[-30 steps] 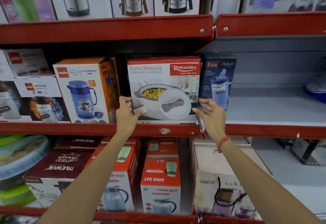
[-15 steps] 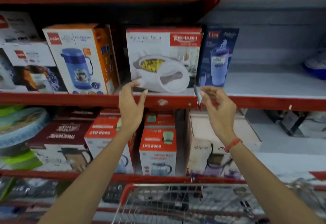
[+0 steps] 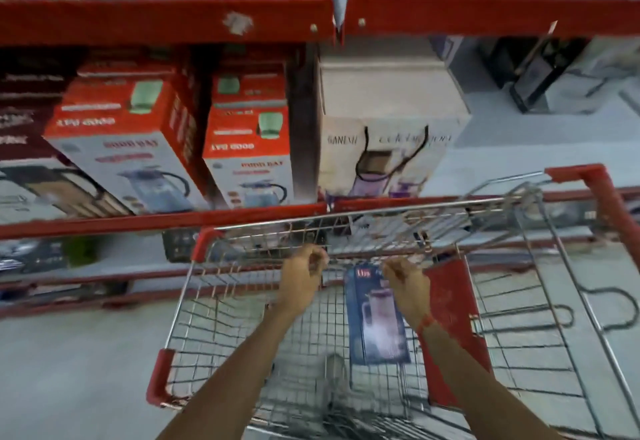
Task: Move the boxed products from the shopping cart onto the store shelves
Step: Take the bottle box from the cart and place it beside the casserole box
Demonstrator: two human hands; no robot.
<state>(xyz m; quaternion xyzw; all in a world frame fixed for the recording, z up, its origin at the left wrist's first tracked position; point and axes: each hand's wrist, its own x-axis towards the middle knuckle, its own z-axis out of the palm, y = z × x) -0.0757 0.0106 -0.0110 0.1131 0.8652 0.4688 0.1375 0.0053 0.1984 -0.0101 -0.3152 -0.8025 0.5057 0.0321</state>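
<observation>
I look down into a wire shopping cart [image 3: 194, 297] with red corners, parked against the red shelves [image 3: 166, 20]. A blue boxed jug [image 3: 377, 332] lies flat in the basket, and a red box [image 3: 453, 322] stands against it on the right. Both my arms reach down into the cart. My left hand [image 3: 303, 275] hangs over the bare wire floor to the left of the blue box, fingers curled, holding nothing. My right hand [image 3: 405, 285] is curled at the blue box's top edge; blur hides whether it grips.
On the shelf behind the cart stand two red-and-white Good Day jug boxes [image 3: 249, 162] and a white Ganesh box [image 3: 388, 128]. Dark boxes [image 3: 20, 121] sit at far left. Grey floor [image 3: 69, 370] lies left of the cart.
Both hands left the casserole box on the upper shelf and dropped into the cart. My view swung down from the shelf to the basket.
</observation>
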